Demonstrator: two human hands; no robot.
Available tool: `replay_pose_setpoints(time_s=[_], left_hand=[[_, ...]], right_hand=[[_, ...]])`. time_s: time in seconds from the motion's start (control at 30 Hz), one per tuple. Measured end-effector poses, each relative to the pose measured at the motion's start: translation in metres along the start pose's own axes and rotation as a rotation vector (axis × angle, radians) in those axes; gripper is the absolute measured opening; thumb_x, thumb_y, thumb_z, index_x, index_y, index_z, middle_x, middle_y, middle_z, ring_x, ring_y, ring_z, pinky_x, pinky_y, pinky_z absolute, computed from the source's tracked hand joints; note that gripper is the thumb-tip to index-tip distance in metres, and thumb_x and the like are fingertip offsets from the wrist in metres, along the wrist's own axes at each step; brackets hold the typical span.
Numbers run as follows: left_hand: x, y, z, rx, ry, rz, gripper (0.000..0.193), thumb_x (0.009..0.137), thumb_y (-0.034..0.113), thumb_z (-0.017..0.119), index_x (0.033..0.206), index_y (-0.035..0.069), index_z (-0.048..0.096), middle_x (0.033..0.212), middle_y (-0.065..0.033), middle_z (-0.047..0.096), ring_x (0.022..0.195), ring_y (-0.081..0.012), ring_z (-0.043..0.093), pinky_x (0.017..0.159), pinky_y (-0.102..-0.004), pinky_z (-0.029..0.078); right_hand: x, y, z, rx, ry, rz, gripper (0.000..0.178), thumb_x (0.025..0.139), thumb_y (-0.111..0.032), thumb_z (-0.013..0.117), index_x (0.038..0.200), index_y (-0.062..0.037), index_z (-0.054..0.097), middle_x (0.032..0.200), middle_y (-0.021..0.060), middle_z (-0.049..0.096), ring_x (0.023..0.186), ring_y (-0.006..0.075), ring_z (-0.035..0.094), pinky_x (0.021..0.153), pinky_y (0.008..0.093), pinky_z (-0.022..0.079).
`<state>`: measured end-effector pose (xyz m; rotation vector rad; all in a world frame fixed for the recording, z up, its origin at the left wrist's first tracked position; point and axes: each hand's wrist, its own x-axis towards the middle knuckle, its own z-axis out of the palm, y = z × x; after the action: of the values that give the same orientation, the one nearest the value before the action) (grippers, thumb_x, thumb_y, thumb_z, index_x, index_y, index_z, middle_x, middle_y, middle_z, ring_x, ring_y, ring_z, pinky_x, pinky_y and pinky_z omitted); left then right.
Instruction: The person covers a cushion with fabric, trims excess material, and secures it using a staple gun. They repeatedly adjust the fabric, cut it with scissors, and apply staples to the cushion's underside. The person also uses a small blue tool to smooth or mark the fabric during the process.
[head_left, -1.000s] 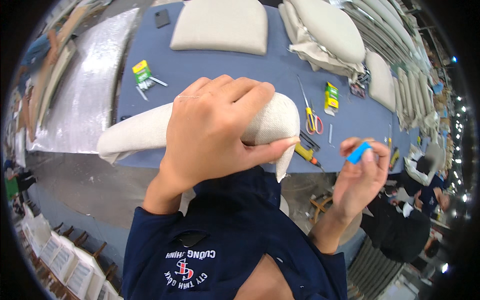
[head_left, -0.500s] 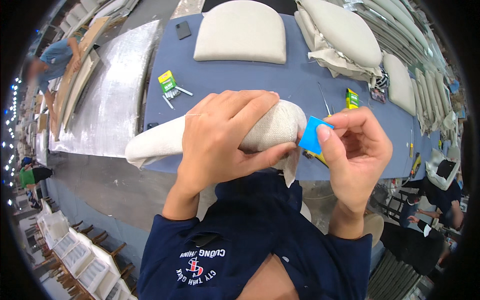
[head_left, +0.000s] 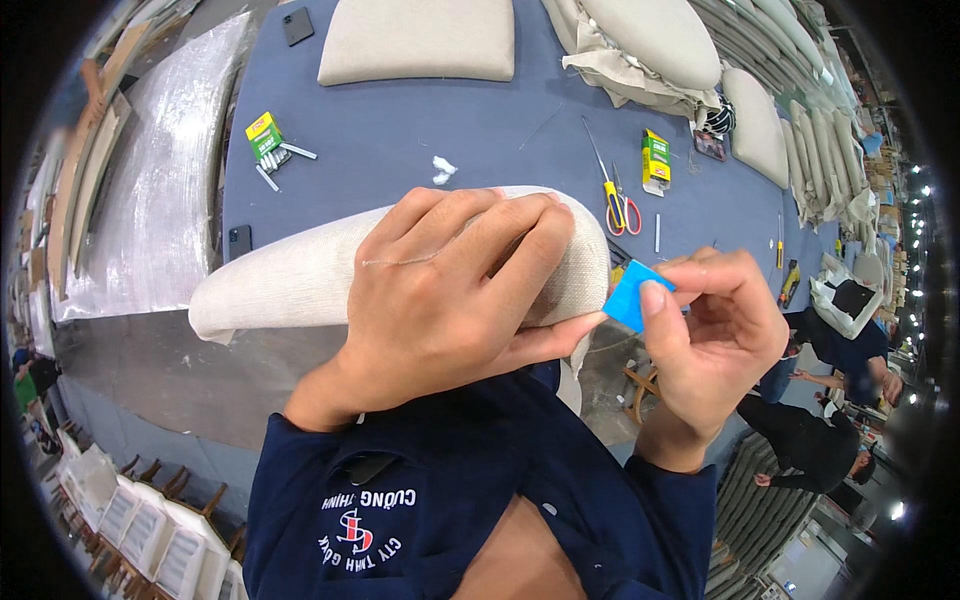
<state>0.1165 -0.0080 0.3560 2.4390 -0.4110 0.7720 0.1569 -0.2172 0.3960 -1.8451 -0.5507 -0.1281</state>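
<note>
My left hand [head_left: 450, 285] is wrapped over a beige fabric-covered cushion [head_left: 275, 265], held on edge above the table's near side. A loose flap of its fabric hangs below at the right end. A stray pale thread lies across the back of this hand. Between the thumb and fingers of my right hand [head_left: 715, 335] is a small flat blue square [head_left: 628, 300], its material unclear. The square is at the cushion's right end, close to my left thumb tip. Whether it touches the cloth I cannot tell.
On the blue-grey table [head_left: 400, 135] lie scissors [head_left: 622, 210], a yellow-handled tool [head_left: 607, 190], a chalk box [head_left: 264, 133] with white sticks and a green-yellow box [head_left: 655, 160]. Beyond are a finished cushion [head_left: 418, 40], stacked cushions [head_left: 655, 45] and a phone [head_left: 297, 26]. People stand at right.
The view has shifted, bringing the scissors and white fluff on the table into sight. Both hands keep their holds, with the blue square still beside the cushion's right end.
</note>
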Motion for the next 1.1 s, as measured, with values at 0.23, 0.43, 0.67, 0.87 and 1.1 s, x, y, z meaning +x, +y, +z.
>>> replay_pose_setpoints(time_s=[0.23,0.43,0.67,0.87,1.1], left_hand=[[-0.002,0.006,0.003,-0.031,0.014,-0.021,0.059,0.059,0.035,0.088,0.107,0.005,0.072,0.102,-0.0050,0.073,0.088,-0.0237,0.071,0.075,-0.0345,0.053],[-0.004,0.012,0.008,-0.035,0.018,-0.028,0.056,0.058,0.033,0.088,0.103,0.004,0.072,0.100,-0.0049,0.072,0.086,-0.0225,0.070,0.074,-0.0348,0.053],[-0.004,0.010,0.010,-0.035,0.029,-0.029,0.052,0.063,0.035,0.086,0.102,0.004,0.072,0.102,-0.0034,0.072,0.087,-0.0228,0.068,0.074,-0.0349,0.053],[-0.001,0.014,0.014,-0.034,-0.033,-0.048,0.049,0.069,0.040,0.082,0.101,0.005,0.072,0.103,-0.0026,0.071,0.086,-0.0221,0.067,0.078,-0.0350,0.052],[0.006,0.016,0.023,0.004,-0.098,-0.033,0.047,0.071,0.043,0.079,0.097,0.006,0.071,0.098,-0.0026,0.070,0.085,-0.0211,0.067,0.079,-0.0337,0.051]], right_hand=[[-0.003,-0.006,0.000,-0.104,0.020,-0.035,0.021,0.071,0.012,0.079,0.088,0.0061,0.068,0.076,0.0090,0.069,0.069,0.0128,0.064,0.066,0.0255,0.051],[-0.001,-0.006,-0.006,-0.181,-0.016,-0.085,0.022,0.070,0.013,0.078,0.089,0.0068,0.070,0.074,0.0088,0.068,0.068,0.0137,0.064,0.067,0.0269,0.051],[0.003,-0.013,-0.005,-0.205,-0.032,-0.021,0.020,0.072,0.013,0.078,0.089,0.0064,0.070,0.074,0.0088,0.068,0.068,0.0140,0.064,0.068,0.0276,0.051],[0.002,-0.010,-0.013,-0.187,-0.044,0.076,0.016,0.078,0.011,0.078,0.091,0.0066,0.069,0.076,0.0082,0.068,0.071,0.0120,0.063,0.070,0.0254,0.048],[0.003,-0.009,-0.020,-0.188,-0.035,0.115,0.015,0.082,0.012,0.076,0.094,0.0070,0.069,0.083,0.0083,0.068,0.075,0.0102,0.061,0.070,0.0225,0.046]])
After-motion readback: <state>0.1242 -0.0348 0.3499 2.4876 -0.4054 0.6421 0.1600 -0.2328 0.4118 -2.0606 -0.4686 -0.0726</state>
